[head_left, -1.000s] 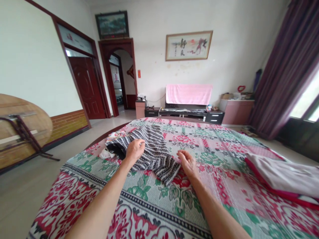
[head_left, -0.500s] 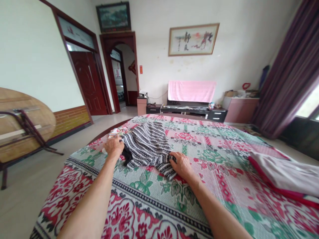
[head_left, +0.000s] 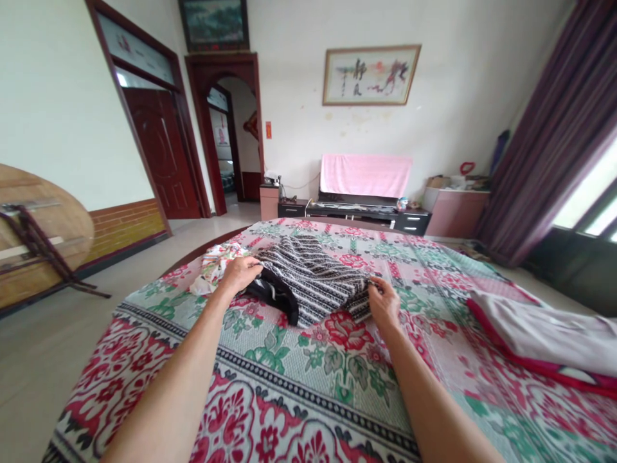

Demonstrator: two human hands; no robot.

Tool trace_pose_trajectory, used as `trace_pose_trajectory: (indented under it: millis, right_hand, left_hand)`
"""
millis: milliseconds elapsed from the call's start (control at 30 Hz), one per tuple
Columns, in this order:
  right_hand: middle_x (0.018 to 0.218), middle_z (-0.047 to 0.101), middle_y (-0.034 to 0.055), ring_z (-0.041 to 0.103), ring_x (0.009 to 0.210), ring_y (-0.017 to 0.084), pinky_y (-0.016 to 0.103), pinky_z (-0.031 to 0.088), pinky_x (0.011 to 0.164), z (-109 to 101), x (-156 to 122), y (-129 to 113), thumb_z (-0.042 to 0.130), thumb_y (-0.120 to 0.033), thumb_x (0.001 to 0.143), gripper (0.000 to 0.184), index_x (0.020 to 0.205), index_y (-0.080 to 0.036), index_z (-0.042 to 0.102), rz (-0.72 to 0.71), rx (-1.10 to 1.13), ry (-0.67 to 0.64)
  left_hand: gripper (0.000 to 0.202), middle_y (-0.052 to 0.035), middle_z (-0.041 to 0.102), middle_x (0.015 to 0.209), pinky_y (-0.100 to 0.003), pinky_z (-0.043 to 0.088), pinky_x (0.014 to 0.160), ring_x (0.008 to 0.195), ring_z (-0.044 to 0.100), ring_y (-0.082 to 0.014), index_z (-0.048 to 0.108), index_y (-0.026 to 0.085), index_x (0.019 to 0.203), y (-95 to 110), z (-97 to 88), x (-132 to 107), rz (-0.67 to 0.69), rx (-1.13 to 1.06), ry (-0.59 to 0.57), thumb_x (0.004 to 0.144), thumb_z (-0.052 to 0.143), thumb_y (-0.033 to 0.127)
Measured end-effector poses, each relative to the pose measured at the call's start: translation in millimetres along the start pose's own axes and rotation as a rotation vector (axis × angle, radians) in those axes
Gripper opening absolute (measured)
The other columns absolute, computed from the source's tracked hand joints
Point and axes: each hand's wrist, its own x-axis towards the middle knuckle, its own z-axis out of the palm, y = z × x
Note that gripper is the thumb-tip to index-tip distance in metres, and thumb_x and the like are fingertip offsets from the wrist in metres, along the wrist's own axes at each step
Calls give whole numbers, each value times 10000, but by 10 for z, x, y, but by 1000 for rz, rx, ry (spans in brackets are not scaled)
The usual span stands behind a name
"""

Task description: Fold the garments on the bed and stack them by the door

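Observation:
A black-and-white striped knit garment (head_left: 315, 276) lies rumpled on the flower-patterned cloth (head_left: 289, 386) over the table. Its black trimmed edge curves along the near left side. My left hand (head_left: 241, 273) pinches the garment at this black edge, fingers closed. At the other end, my right hand (head_left: 384, 301) grips a striped corner between thumb and fingers. A crumpled white cloth with coloured print (head_left: 216, 263) lies just beyond and left of my left hand.
A folded stack of pale and red cloth (head_left: 544, 334) lies on the right of the table. A folded wooden table (head_left: 43, 225) leans at the left wall. Beyond stand a low black cabinet (head_left: 414, 222) and a pink cloth (head_left: 366, 173) over a screen.
Both hands have moved right with the garment, which is now spread wider and shows more of its black edge. More of the printed white cloth is uncovered.

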Motion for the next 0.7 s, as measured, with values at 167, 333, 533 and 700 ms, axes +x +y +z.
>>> trace_pose_trajectory:
  millis: [167,333,533,700]
  right_hand:
    - [704,615,14,501,576,128,245,426,580,-246,304,170,560,-363,630,478,1016,-109,681,176,279,253]
    - [801,617,39,533,694,164,313,454,732,-538,455,231,518,-308,673,385,977,-132,675,116,143,476]
    - [934,653,98,580,929,243,397,419,899,-497,295,-32,445,-187,714,290,891,-171,675,-348,-227,380]
    - [853,682,51,619,821,174,295,464,813,-120,-174,-416,464,-206,813,203,863,-195,661,-667,-87,-307]
  left_hand:
    - [389,-21,719,800,-249,450,658,715,617,-166,731,150,945,232,261,-117,140,-269,-261,688,581,400]
    - [441,-37,721,869,-258,457,715,759,618,-166,709,147,1021,399,438,-240,211,-407,-440,705,607,437]
    - [525,-36,719,945,-267,464,737,846,631,-198,691,176,1054,344,400,-233,196,-302,-518,733,571,573]
    - [625,-29,651,1228,-267,452,885,1073,607,-221,620,250,1217,254,206,-192,286,-176,-688,654,660,519]
